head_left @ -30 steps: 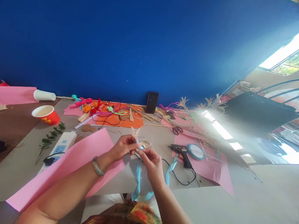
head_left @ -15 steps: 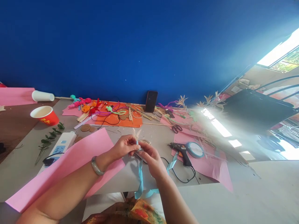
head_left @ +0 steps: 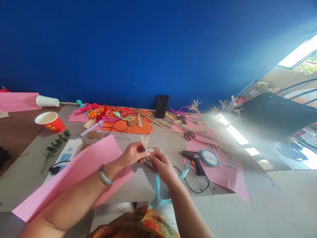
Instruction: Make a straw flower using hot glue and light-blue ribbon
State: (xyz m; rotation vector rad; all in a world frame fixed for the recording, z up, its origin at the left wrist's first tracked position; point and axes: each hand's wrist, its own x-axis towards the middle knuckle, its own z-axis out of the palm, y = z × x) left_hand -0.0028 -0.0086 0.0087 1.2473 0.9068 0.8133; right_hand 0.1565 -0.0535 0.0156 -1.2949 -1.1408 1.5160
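My left hand [head_left: 132, 155] is closed in a pinch around the base of a pale, straw-coloured flower [head_left: 144, 140], whose petals stick up above the fingers. Against it, thumb and fingers of my right hand [head_left: 162, 167] pinch a light blue ribbon [head_left: 158, 190]. One length of the ribbon drops past the table's front edge, loops below the right wrist and comes up again on the right. A bit of blue shows at the flower's base; the fingers hide how the ribbon lies there. Just behind the hands is a thin pale ring [head_left: 156, 149].
To the right lie a black glue gun [head_left: 196, 161] with its cord, a ribbon roll [head_left: 209, 158] and scissors [head_left: 189, 135]. Pink paper [head_left: 104, 158] reaches under my left forearm, beside a power strip [head_left: 68, 153]. A red paper cup [head_left: 51, 122] stands left; a phone [head_left: 162, 106] leans on the wall.
My right hand has shifted slightly, its fingers now closer together near the flower's base. The hanging ribbon has swung to the right. The whole view has moved a little.
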